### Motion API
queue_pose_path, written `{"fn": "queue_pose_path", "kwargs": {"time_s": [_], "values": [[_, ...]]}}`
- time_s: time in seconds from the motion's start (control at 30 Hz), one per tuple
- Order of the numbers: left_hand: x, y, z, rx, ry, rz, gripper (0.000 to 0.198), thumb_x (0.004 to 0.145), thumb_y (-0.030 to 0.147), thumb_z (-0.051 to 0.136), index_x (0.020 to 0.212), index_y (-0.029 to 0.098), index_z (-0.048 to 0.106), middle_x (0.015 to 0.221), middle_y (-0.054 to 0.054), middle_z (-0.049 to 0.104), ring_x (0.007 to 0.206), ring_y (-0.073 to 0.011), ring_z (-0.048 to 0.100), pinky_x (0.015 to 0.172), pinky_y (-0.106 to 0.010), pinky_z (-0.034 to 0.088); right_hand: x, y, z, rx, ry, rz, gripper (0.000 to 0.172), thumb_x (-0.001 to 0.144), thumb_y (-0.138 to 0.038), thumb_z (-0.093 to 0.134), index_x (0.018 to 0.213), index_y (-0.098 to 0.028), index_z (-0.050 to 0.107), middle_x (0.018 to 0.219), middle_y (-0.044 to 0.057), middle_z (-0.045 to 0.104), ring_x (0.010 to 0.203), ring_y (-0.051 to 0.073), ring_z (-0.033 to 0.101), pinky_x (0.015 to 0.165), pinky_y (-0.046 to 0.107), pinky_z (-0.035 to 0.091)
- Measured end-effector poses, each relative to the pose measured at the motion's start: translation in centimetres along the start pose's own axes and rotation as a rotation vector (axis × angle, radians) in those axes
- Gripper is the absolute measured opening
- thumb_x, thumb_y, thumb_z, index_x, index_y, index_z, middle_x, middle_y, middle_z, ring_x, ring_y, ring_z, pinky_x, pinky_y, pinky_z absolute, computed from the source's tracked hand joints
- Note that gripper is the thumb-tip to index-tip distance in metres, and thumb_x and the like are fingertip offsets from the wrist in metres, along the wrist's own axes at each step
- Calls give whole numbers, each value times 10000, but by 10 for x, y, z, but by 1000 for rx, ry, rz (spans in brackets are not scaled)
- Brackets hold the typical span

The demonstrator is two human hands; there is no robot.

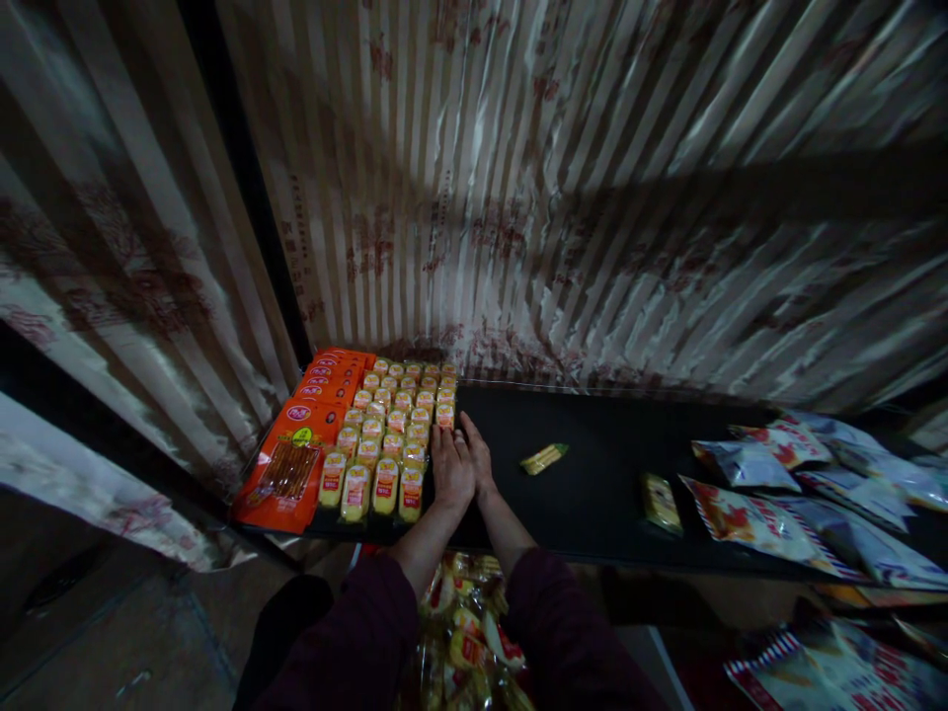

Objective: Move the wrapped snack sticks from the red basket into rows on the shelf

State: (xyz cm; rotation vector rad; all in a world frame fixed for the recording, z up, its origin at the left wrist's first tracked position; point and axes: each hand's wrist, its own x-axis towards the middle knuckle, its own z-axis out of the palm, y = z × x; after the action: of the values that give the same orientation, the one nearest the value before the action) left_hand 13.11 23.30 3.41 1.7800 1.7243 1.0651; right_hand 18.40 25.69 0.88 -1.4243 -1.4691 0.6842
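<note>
Rows of small yellow wrapped snack cakes (384,486) with orange-and-white labels lie on the left part of a black shelf (592,425). My left hand (451,469) is at the right edge of these rows, fingers stretched forward and touching the nearest packets. Right beside it lies my right hand (478,456), its fingers also stretched forward and close against the left hand. Nothing shows held in either hand, though the palms are hidden. A single wrapped snack (544,458) lies apart to the right of my hands.
Orange snack bags (288,464) overlap along the shelf's left end. Farther right are another yellow packet (661,504) and a pile of white-and-red bags (770,523). Below my arms sits a heap of wrapped snacks (470,642). A striped curtain (518,197) hangs behind.
</note>
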Motion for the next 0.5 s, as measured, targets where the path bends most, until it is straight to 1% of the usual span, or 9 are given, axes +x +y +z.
{"fn": "queue_pose_path", "kwargs": {"time_s": [0.07, 0.13, 0.2, 0.3, 0.37, 0.43, 0.5], "values": [[-3, 0, 1, 22, -1, 0, 487, 883, 108, 228, 1313, 83, 456, 1359, -163, 491, 1325, -214, 378, 1105, -426, 322, -4, -1, -1, -11, 5, -3, 561, 784, -328, 425, 1317, -159, 477, 1376, 91, 492, 1269, 211, 458, 1104, 406, 319], [-4, 7, 4, 23, -9, 5, 488, 882, 129, 261, 1337, 77, 429, 1343, -168, 506, 1321, -235, 382, 1098, -449, 327, -7, -1, -2, -32, 7, -1, 567, 780, -322, 412, 1315, -145, 476, 1369, 102, 497, 1259, 213, 469, 1098, 407, 327], [-4, 17, 8, 21, -16, 13, 500, 883, 167, 298, 1370, 105, 397, 1326, -149, 526, 1317, -249, 387, 1090, -468, 335, -10, -1, -3, -63, 9, -8, 563, 779, -313, 399, 1311, -147, 479, 1348, 101, 519, 1236, 213, 488, 1080, 409, 349], [-6, 27, 11, 15, -32, 13, 530, 873, 212, 340, 1400, 162, 369, 1332, -119, 528, 1313, -272, 390, 1081, -497, 346, -16, -4, -5, -154, 25, -57, 538, 797, -288, 369, 1314, -185, 476, 1290, 69, 569, 1188, 195, 518, 1037, 390, 393], [-11, 29, 11, 29, -35, -22, 547, 858, 238, 384, 1400, 164, 376, 1349, -126, 508, 1322, -302, 368, 1077, -517, 340, -21, -8, -4, -206, 34, -77, 518, 813, -266, 353, 1310, -199, 480, 1262, 62, 587, 1170, 192, 522, 1014, 372, 405], [-17, 29, 10, 52, -25, -68, 555, 846, 252, 413, 1389, 141, 394, 1359, -153, 490, 1325, -327, 354, 1070, -530, 337, -29, -16, -1, -273, 39, -80, 499, 822, -248, 350, 1294, -184, 500, 1255, 81, 588, 1173, 204, 511, 1003, 361, 402], [-23, 29, 10, 68, 0, -66, 545, 843, 248, 411, 1376, 129, 411, 1347, -171, 495, 1312, -325, 379, 1062, -523, 347, -40, -27, 6, -423, 58, -97, 486, 831, -228, 341, 1281, -174, 516, 1249, 102, 586, 1178, 218, 498, 1000, 363, 393]]}}
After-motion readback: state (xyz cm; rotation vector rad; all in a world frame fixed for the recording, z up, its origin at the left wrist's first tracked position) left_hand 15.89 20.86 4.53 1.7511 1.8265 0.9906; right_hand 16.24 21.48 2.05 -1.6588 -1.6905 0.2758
